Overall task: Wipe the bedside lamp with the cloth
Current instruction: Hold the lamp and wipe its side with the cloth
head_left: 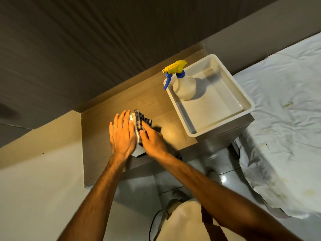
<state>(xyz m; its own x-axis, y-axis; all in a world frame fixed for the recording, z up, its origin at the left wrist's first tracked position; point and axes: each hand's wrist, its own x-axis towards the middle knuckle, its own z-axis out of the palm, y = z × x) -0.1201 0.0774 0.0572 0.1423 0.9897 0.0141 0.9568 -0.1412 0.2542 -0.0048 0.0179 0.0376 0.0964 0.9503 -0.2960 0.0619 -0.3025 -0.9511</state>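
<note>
- Nearest the camera, two bare forearms reach forward and away from the bottom edge toward a wooden bedside table (107, 122), above pale trousers and a tiled floor.
- The left hand (122, 133) lies flat, fingers straight and together, palm pressed against the left side of the bedside lamp (137, 148); it steadies the lamp without curling around it, so it grips nothing.
- The lamp is almost wholly hidden between the two hands: only a pale sliver of its shade shows at the fingertips and below the wrists, with a dark bit of base at the table's near edge. It stands on the near middle of the tabletop.
- The cloth (141, 120), checked dark and white, drapes over the top and right side of the lamp, its far corner sticking out beyond the fingers.
- The right hand (152, 140) presses the cloth onto the lamp, fingers bent over the fabric and pinning it; the hand is slightly blurred, so the exact finger hold is hard to read.
- Further right, a grey plastic tub (239, 87) sits on the table's far right corner, its near edge overhanging the table a little.
- A spray bottle (185, 87) with a yellow head and blue trigger stands upright in the tub's far left corner.
- At the far right lies a bed with a rumpled pale sheet (281, 119), just beside the table.
</note>
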